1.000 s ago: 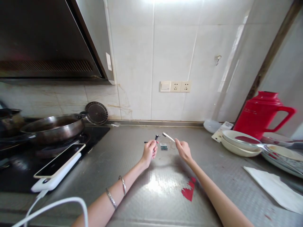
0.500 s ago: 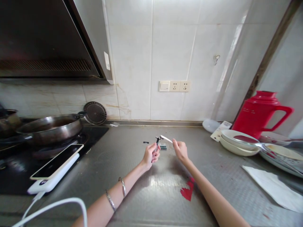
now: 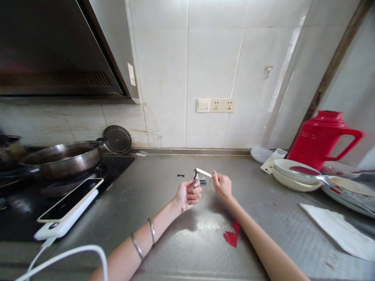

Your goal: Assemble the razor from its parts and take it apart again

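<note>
Over on the left a pan (image 3: 63, 158) sits on the hob, with a phone (image 3: 70, 200) lying on a white power bank beside it. Centre of the steel counter (image 3: 164, 242) now: the left hand (image 3: 187, 196) is curled tight round a small dark tool (image 3: 195, 180), shaft clamped between thumb and folded fingers, head poking up above them. Just right of it a white strip (image 3: 203, 173) meets that head, its other end pinched by the right hand (image 3: 222, 186), thumb against fingertips. The two hands are close together. A tiny dark piece (image 3: 181, 175) lies on the counter behind the left hand. Far right, stacked bowls (image 3: 295, 178) and a red jug (image 3: 322, 138)
</note>
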{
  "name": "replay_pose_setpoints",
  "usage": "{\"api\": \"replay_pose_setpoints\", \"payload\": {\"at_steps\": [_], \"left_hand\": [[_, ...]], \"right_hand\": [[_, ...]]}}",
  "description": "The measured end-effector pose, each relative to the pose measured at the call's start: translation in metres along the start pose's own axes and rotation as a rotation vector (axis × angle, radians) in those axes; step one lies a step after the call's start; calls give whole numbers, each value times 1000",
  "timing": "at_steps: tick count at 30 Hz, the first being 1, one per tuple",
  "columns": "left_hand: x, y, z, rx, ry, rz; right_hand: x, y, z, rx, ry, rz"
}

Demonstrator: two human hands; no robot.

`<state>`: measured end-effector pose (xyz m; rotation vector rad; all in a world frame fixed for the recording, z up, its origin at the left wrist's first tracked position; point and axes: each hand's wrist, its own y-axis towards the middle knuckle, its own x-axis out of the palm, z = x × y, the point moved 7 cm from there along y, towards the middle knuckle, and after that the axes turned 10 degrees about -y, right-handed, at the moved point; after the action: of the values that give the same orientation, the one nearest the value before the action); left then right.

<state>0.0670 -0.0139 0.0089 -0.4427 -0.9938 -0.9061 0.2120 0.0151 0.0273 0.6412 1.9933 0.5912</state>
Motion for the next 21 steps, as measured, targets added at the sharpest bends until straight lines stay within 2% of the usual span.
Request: {"api": "replay_pose_setpoints", "payload": {"at_steps": [4,8,11,16,21], "left_hand": [[3,0,1,-3,21,3],[4,2,2,37,69,37],[2,2,4,81,139,89],[-3,4,10,165,240,135],[-1,9,16,222,428,107]], "right_hand": [[-4,1,10,15,-25,39],[-8,2,6,22,15,67],[-8,2,4,13,-3,33],[-13,4,22,63,-42,-5],[-23,11,25,132,-15,-54]]}}
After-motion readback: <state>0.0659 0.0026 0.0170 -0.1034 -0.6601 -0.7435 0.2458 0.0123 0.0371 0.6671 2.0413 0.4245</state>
